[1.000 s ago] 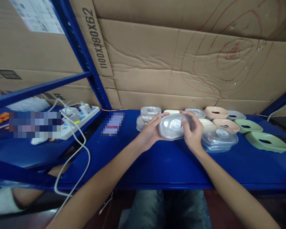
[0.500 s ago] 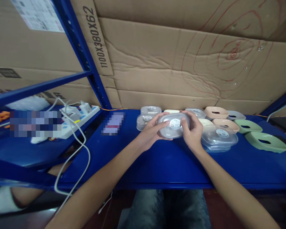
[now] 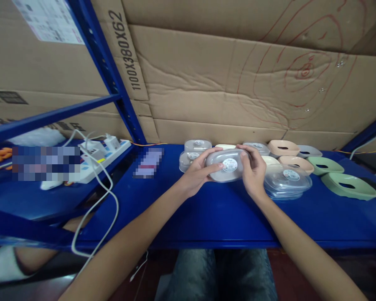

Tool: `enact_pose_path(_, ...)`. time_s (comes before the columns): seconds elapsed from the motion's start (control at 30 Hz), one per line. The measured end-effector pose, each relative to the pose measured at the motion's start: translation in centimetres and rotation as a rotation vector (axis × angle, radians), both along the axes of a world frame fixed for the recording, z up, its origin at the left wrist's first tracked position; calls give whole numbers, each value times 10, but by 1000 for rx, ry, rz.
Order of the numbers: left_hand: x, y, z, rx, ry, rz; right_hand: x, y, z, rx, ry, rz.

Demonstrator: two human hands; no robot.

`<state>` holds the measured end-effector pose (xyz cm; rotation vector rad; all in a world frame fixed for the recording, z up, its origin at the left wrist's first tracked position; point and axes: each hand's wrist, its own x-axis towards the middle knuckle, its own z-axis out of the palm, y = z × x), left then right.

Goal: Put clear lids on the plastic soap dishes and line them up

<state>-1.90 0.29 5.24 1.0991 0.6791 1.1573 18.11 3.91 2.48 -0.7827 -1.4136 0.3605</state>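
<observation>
Lidded grey soap box [image 3: 228,165], round label, held above blue shelf [image 3: 207,213]

Both hands, left hand [image 3: 198,174], right hand [image 3: 253,170], gripping lidded grey box [image 3: 228,165], blue shelf [image 3: 207,213]

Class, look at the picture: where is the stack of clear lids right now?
The stack of clear lids lies on the blue shelf, just right of the right hand, in front of the peach trays.
</observation>
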Motion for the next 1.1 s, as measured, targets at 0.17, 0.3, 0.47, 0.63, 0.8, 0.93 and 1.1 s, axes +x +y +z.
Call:
enact_pose_path(0.17, 2, 1, -2, 224, 73, 8, 2, 9, -4, -104, 75, -28)
enact_pose_path(0.3, 3, 0, -5, 378, 118, -2, 5, 15, -11, -194, 156, -2)
enact_pose_path(0.47, 3, -2, -7, 367, 116, -51, 6, 9, -7, -125, 129, -91)
enact_pose_path(0.63, 2, 2, -3, 375, 128, -45, 6, 12, -8, -160, 173, -55)
enact_pose_path(0.8, -21, -11, 14, 340, 266, 41, -1, 10, -9, -246, 76, 131)
enact_pose_path(0.93, -56, -42, 7, 239, 415, 146, -9, -5, -1, -219, -21, 285)
enact_pose_path(1.1, -91, -61, -19, 188, 686, 225, -17, -20, 1, -127, -169, 273)
